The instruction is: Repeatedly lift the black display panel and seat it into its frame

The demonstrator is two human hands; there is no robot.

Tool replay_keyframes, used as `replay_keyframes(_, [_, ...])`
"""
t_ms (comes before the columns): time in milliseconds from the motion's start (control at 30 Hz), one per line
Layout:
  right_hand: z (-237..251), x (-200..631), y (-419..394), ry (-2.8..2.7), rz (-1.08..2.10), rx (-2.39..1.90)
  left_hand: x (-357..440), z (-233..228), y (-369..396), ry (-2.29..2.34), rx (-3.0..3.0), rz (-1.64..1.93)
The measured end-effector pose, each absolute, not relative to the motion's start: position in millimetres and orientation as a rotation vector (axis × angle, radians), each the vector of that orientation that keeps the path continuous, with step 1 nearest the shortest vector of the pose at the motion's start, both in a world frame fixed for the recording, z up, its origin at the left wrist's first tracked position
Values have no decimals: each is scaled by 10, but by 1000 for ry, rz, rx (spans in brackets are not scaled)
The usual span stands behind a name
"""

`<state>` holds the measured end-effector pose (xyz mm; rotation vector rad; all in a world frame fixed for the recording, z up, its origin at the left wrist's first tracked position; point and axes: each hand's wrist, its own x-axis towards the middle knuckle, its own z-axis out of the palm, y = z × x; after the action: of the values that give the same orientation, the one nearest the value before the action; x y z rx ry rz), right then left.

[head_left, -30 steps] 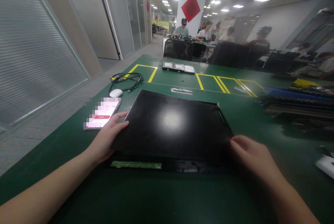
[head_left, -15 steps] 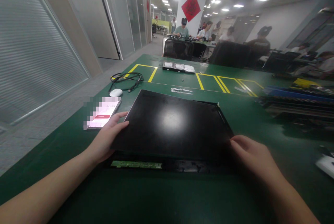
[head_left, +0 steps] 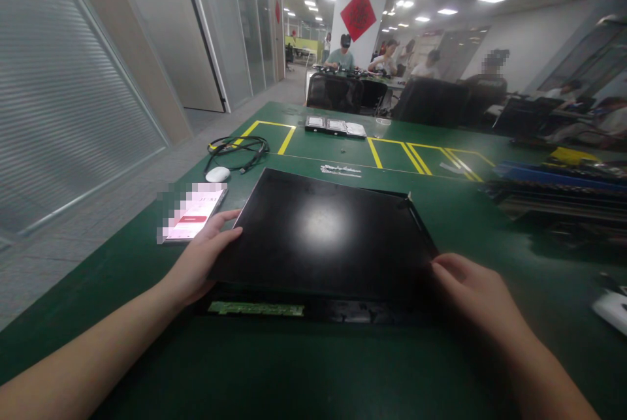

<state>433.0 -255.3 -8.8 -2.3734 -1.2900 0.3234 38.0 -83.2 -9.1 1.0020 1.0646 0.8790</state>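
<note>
Flat black glossy display panel (head_left: 323,234): lies on the green work mat (head_left: 304,368), near edge raised slightly over a narrow green circuit strip (head_left: 255,308).
Left hand (head_left: 198,262): fingers curled around the panel's left edge, thumb on top.
Right hand (head_left: 473,296): fingers folded, pinching the near right corner.
Lit smartphone (head_left: 194,212): just beside the left hand.
White mouse (head_left: 217,174), black cable (head_left: 238,147): farther back.

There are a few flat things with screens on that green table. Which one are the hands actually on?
The big black panel: the left hand and right hand grip its near corners. The lit phone lies untouched beside the left hand.
</note>
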Motion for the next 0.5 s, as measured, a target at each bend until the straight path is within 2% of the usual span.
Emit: replay_keyframes(500, [-137, 4375, -2548, -1280, 351, -2404, 383, -90, -819, 1082, 981, 883])
